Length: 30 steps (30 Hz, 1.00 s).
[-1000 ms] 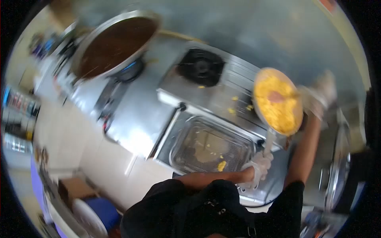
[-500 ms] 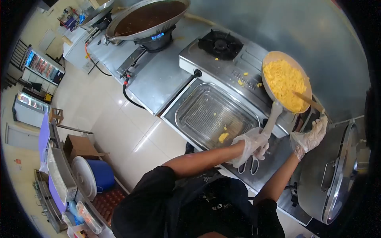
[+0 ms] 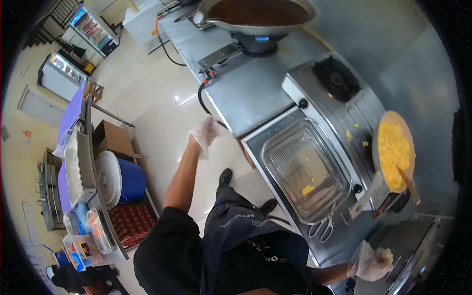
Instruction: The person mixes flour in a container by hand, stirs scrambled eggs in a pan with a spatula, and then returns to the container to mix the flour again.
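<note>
My left hand [image 3: 205,132], in a clear plastic glove, is out over the floor near the steel counter's front edge, its fingers loosely apart and holding nothing. My right hand [image 3: 377,263], also gloved, is low at the right beside a large metal vessel [image 3: 405,233], fingers loosely bent and empty. A pan [image 3: 377,152] of yellow, scrambled-egg-like food [image 3: 394,150] rests on the right part of the stove, handle toward me. A wooden spatula [image 3: 408,184] leans in it. Scissors [image 3: 322,229] lie by a wire-mesh tray [image 3: 305,169] with a yellow piece [image 3: 308,190] in it.
A wok [image 3: 260,27] of dark liquid stands on a burner at the top. An empty burner [image 3: 337,78] is on the stove, with yellow crumbs near it. At left are a blue bucket [image 3: 132,179], a cardboard box [image 3: 114,140], red egg trays [image 3: 130,223] and a shelf with containers.
My left hand has let go of the pan handle and swung left. My right hand has moved down, away from the spatula. The view has shifted left, and the pan stays on the stove.
</note>
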### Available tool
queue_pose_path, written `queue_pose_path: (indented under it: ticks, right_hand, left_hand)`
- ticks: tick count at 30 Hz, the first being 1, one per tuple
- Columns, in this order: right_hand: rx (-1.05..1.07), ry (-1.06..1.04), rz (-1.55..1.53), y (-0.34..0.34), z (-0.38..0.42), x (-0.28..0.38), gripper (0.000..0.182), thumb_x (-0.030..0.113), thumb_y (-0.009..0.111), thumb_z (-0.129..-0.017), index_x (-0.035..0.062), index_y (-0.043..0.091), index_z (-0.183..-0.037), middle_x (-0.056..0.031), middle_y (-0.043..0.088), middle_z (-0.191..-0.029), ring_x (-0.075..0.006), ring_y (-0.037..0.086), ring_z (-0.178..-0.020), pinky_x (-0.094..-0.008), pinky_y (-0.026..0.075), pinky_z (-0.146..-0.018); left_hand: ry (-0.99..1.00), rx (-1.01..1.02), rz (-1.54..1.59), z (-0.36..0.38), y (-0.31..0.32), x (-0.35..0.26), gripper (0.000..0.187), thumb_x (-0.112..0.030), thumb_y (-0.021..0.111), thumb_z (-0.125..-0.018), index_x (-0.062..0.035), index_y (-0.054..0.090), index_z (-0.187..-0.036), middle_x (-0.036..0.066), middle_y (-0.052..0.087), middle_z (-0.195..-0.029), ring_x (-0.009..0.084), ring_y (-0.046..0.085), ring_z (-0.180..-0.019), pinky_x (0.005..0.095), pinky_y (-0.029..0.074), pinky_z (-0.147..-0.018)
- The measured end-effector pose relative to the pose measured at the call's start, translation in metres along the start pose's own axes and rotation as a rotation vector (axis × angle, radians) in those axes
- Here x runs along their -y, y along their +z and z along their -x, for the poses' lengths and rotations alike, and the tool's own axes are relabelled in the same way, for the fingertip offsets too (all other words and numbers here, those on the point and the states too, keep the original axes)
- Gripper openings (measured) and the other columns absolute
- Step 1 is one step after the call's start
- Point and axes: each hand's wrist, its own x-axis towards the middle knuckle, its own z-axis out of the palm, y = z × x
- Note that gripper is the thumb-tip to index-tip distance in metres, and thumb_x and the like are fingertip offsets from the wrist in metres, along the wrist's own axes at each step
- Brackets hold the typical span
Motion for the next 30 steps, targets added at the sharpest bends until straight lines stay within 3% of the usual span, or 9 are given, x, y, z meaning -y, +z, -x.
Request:
queue_pose_path:
  ticks: [2,6,10,14,15,18,26,29,30]
  right_hand:
    - [0.141,0.059,-0.249,0.025,-0.005,0.008,0.03,0.024,0.046,-0.09,-0.0024,0.051,-0.077,-0.0137,0.055,-0.076,-0.0252,0.056,-0.069,-0.0368,0.047,-0.06]
    - [0.11,-0.37,0.562,0.229,0.035,0.059,0.014,0.014,0.057,-0.08,0.0008,0.052,-0.081,-0.0099,0.053,-0.074,-0.0229,0.055,-0.066,-0.0344,0.046,-0.058]
    - [0.464,-0.547,1.105,0.314,0.118,0.035,0.023,0.023,0.058,-0.079,0.0063,0.056,-0.095,-0.0087,0.058,-0.097,-0.0268,0.059,-0.089,-0.0385,0.047,-0.078]
    - [0.715,-0.441,0.999,0.453,0.139,0.094,0.017,0.017,0.05,-0.086,0.0022,0.057,-0.091,-0.0126,0.059,-0.086,-0.0305,0.056,-0.08,-0.0404,0.043,-0.074]
    - [0.782,-0.242,0.919,0.466,0.137,0.102,0.018,0.017,0.049,-0.086,0.0018,0.057,-0.088,-0.0129,0.059,-0.083,-0.031,0.056,-0.078,-0.0406,0.043,-0.071]
    - [0.639,-0.46,1.026,0.493,0.139,0.106,0.024,0.021,0.045,-0.087,0.0026,0.057,-0.079,-0.0127,0.057,-0.075,-0.031,0.052,-0.07,-0.0407,0.039,-0.065]
    - [0.561,0.115,0.726,0.528,0.186,0.095,0.023,0.022,0.045,-0.085,0.0047,0.056,-0.075,-0.0115,0.052,-0.069,-0.0277,0.051,-0.067,-0.0394,0.038,-0.063]
    - [1.033,-0.195,1.789,0.482,0.27,-0.003,0.015,0.019,0.055,-0.069,0.0069,0.056,-0.078,-0.0094,0.052,-0.069,-0.026,0.053,-0.067,-0.0381,0.04,-0.062]
    - [1.094,-0.171,1.38,0.495,0.27,0.004,0.013,0.018,0.055,-0.072,0.0066,0.056,-0.079,-0.0096,0.053,-0.069,-0.0269,0.054,-0.066,-0.0385,0.042,-0.061]
  left_hand:
    - [0.081,-0.065,-0.096,-0.035,-0.025,-0.043,0.025,-0.026,0.049,-0.09,-0.0045,0.06,-0.089,0.0,0.05,-0.065,0.014,0.049,-0.056,0.0295,0.047,-0.057]
    - [0.096,-0.167,-0.004,-0.145,-0.049,-0.103,0.021,-0.027,0.048,-0.09,-0.0081,0.055,-0.082,0.001,0.049,-0.067,0.0156,0.049,-0.057,0.0293,0.046,-0.058]
    - [0.09,0.27,0.18,-0.3,-0.085,-0.105,0.024,-0.028,0.046,-0.092,-0.0106,0.048,-0.075,0.002,0.048,-0.065,0.0146,0.048,-0.055,0.0288,0.043,-0.051]
    - [-0.27,0.034,0.013,-0.277,-0.043,-0.149,0.016,-0.021,0.054,-0.089,-0.0091,0.051,-0.079,0.004,0.054,-0.069,0.0139,0.049,-0.052,0.0261,0.039,-0.045]
    - [-0.223,-0.038,0.043,-0.279,-0.039,-0.149,0.012,-0.018,0.057,-0.088,-0.0062,0.054,-0.085,0.006,0.057,-0.07,0.0154,0.049,-0.049,0.0269,0.043,-0.045]
    - [-0.243,-0.083,0.171,-0.304,-0.04,-0.136,0.013,-0.012,0.061,-0.084,-0.0019,0.055,-0.089,0.007,0.057,-0.07,0.0178,0.054,-0.05,0.0269,0.05,-0.049]
    - [-0.098,-0.028,0.048,-0.308,-0.048,-0.137,0.019,-0.011,0.063,-0.082,0.0033,0.053,-0.09,0.01,0.06,-0.075,0.0202,0.061,-0.06,0.0268,0.052,-0.052]
    - [-0.027,-0.022,0.103,-0.29,-0.051,-0.131,0.022,-0.011,0.063,-0.083,0.0042,0.052,-0.095,0.011,0.06,-0.08,0.0206,0.062,-0.067,0.028,0.053,-0.062]
    - [0.018,-0.019,0.132,-0.285,-0.045,-0.135,0.024,-0.012,0.063,-0.083,0.0046,0.052,-0.097,0.011,0.059,-0.082,0.0208,0.061,-0.07,0.0284,0.053,-0.065]
